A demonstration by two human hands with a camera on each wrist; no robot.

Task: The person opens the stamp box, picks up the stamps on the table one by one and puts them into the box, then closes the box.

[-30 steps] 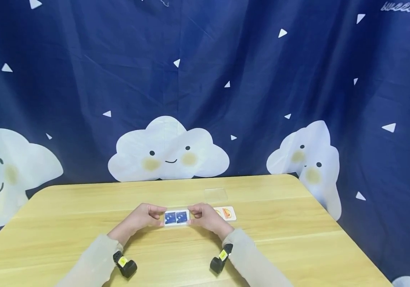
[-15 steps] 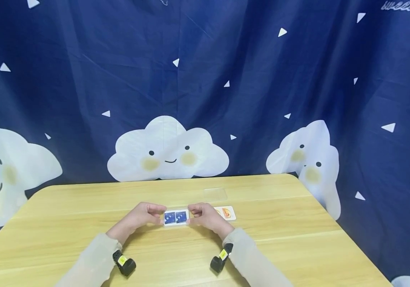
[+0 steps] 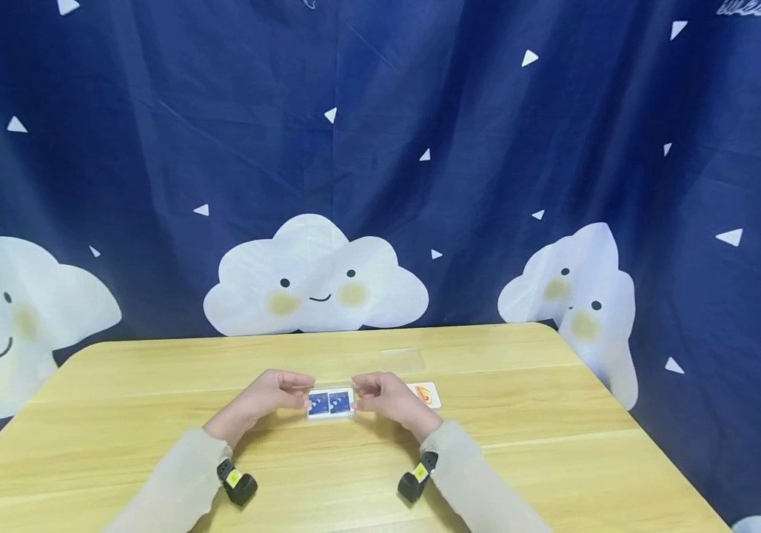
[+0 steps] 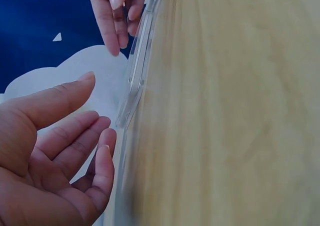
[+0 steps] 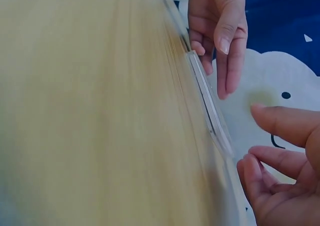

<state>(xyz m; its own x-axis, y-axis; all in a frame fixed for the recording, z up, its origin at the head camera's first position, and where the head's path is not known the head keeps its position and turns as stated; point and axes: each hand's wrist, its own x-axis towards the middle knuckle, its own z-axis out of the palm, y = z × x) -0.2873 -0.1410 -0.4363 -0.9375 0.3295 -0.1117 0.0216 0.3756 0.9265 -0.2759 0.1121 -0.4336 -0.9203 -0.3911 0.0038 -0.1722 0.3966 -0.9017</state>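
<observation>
A flat clear plastic case (image 3: pixel 330 414) lies on the table between the hands, holding a white-edged card with two dark blue pictures (image 3: pixel 318 403). The left hand (image 3: pixel 262 403) is at its left end, fingers loosely bent and thumb apart from them. At the opposite end is the right hand (image 3: pixel 394 403), in a similar pose. In the left wrist view a gap separates the left hand (image 4: pixel 60 161) from the case's edge (image 4: pixel 139 68). The right wrist view likewise has the right hand (image 5: pixel 287 171) apart from the case (image 5: pixel 210 103), with nothing between thumb and fingers.
A white card with an orange picture (image 3: pixel 425 394) lies to the right, partly hidden behind the right hand. Farther back is a clear thin plate (image 3: pixel 402 360). The wooden table (image 3: pixel 520 474) ends at a dark blue curtain (image 3: pixel 380 148) with clouds.
Both hands have let go of the clear case's ends and drawn slightly away. The right hand now covers more of the orange-picture card. The case stays flat on the table.
</observation>
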